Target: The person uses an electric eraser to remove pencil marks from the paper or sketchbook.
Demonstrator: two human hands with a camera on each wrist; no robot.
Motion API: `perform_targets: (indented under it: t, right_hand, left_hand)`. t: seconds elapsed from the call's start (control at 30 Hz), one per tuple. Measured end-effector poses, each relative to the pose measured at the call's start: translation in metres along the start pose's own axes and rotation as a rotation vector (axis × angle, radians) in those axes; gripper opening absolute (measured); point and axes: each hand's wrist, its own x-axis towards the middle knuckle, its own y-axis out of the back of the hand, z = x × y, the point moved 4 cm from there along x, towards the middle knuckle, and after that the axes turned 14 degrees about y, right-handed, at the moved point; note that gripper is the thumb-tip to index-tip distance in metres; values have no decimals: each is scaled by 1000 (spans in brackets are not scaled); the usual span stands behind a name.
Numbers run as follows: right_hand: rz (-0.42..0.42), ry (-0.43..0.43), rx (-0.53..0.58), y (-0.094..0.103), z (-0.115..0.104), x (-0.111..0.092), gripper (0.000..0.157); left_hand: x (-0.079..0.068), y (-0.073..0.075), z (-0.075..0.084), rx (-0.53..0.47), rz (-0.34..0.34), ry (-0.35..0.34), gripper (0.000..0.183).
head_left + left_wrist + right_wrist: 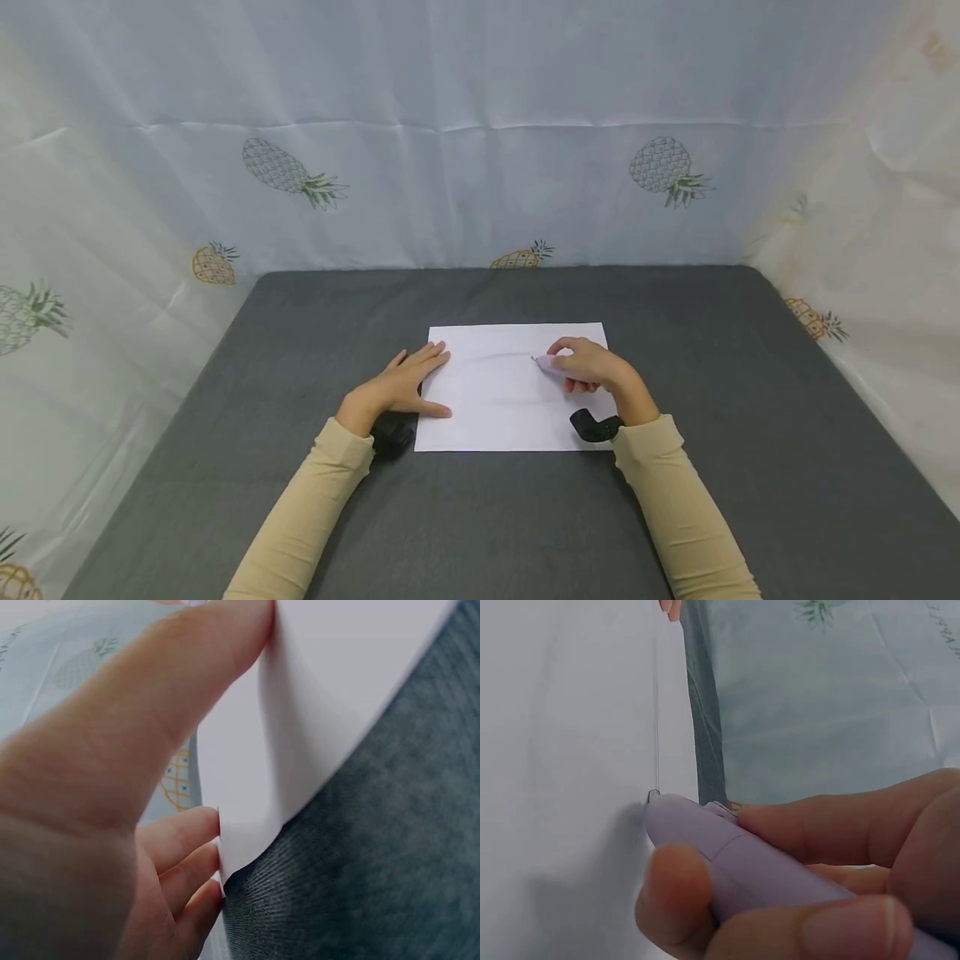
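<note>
A sheet of white paper [487,417] lies on the dark grey table. My left hand [405,385] rests spread on its left edge, with the thumb and fingertips on the paper. In the left wrist view, the sheet bulges slightly near the thumb [172,682]. My right hand [592,367] holds a lilac pen-shaped tool [757,870] with a small raised slider and a tiny tip; its exact kind I cannot tell. That tip meets the upper right part of the paper. From it a thin straight double-edged line [656,712] runs towards the left hand.
Dark grey cloth covers the table [480,517] around the paper. A pale curtain [480,192] with pineapple prints hangs behind and at both sides. Black wrist mounts [592,427] sit by both wrists, the right one over the sheet's lower right corner.
</note>
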Motion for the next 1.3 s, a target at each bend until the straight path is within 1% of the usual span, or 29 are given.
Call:
perform_targets:
  t: [0.17, 0.3, 0.6, 0.83, 0.93, 1.03, 1.23, 1.3]
  right_hand:
    - [58, 21, 9, -3, 0, 5, 36]
    - [81, 29, 17, -6, -1, 7, 36]
    - [68, 15, -3, -6, -1, 6, 36]
    - [19, 2, -24, -2, -2, 2, 37]
    - [11, -2, -26, -1, -2, 0, 37]
    - [22, 5, -21, -1, -2, 0, 36]
    - [81, 11, -9, -7, -2, 6, 34]
    - [83, 15, -9, -8, -3, 7, 35]
  left_hand:
    - [-1, 0, 1, 2, 0, 0, 98]
    - [0, 0, 1, 6, 1, 0, 99]
    - [-1, -1, 1, 0, 2, -4, 98]
    - [-1, 0, 2, 2, 7, -2, 98]
    - [-2, 0, 2, 2, 7, -3, 98]
    - [-2, 0, 2, 2, 7, -4, 98]
    - [0, 0, 1, 7, 11, -7, 98]
    - [0, -1, 2, 4, 9, -8, 97]
